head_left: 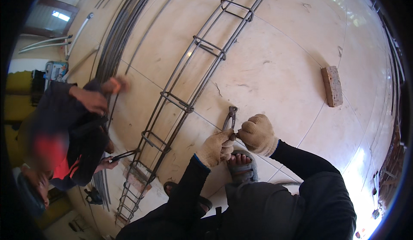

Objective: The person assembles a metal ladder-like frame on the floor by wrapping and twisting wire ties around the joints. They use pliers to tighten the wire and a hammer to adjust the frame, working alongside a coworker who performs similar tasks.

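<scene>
A pair of steel pincers (231, 116) points away from me, jaws at the far end. My left hand (216, 148), in a beige knit glove, is closed round the handle end. Just to its right, my right hand (258, 134), gloved alike, is closed with its fingertips against a dark piece between the hands. Whatever the right fingers pinch is mostly hidden. Left of both hands runs a long rebar cage (189, 107) of thin rods with square stirrups, apart from the pincers.
A co-worker sits at the left; that person's hand (111, 162) holds a dark tool at the cage. Loose rebar rods (118, 38) lie beyond. A brick (331, 86) stands on the tiled floor (279, 63) at right. Another block (138, 176) lies under the cage.
</scene>
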Demonstrator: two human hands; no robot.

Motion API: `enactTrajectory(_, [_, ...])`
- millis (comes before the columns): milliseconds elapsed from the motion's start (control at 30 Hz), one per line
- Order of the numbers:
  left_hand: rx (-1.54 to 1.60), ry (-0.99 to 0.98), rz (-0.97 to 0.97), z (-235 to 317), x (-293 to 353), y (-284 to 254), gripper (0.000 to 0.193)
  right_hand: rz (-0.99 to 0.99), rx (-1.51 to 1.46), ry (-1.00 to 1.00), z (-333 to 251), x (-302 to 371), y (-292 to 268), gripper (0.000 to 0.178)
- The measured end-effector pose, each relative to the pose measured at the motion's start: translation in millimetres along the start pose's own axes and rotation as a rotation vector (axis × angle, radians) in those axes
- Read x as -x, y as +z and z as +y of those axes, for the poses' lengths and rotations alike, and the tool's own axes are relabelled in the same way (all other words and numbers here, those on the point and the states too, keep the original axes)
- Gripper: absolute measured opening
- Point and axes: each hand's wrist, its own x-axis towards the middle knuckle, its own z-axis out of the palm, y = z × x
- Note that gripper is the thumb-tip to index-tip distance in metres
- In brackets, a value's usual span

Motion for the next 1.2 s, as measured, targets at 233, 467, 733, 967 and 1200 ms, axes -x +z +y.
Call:
enactTrajectory(233, [0.033,-0.043,0.052,19.0,18.9,4.6,0.026,0.219,-0.252,0.205,3.1,-13.3,21.1,0.042])
enactTrajectory(467, [-0.588,0.265,0.581,58.9,72.5,27.9,0.034,0.142,-0.271,0.599,-43.9,-16.3,44.0,0.065])
enactTrajectory(733, [-1.079,0.222,0.824,90.5,165.5,51.9,0.032,-0.155,-0.127,0.516,-28.3,-15.6,66.0,0.052])
enactTrajectory(967, [-0.453,0.424,0.745,107.0,197.4,43.3,0.031,0.005,-0.029,0.659,23.3,-26.2,55.2,0.050])
enactTrajectory(1200, [0.017,0.408,0.535,54.3,141.6,3.8,0.032,0.402,0.477,0.803,130.3,-44.1,-10.7,0.061])
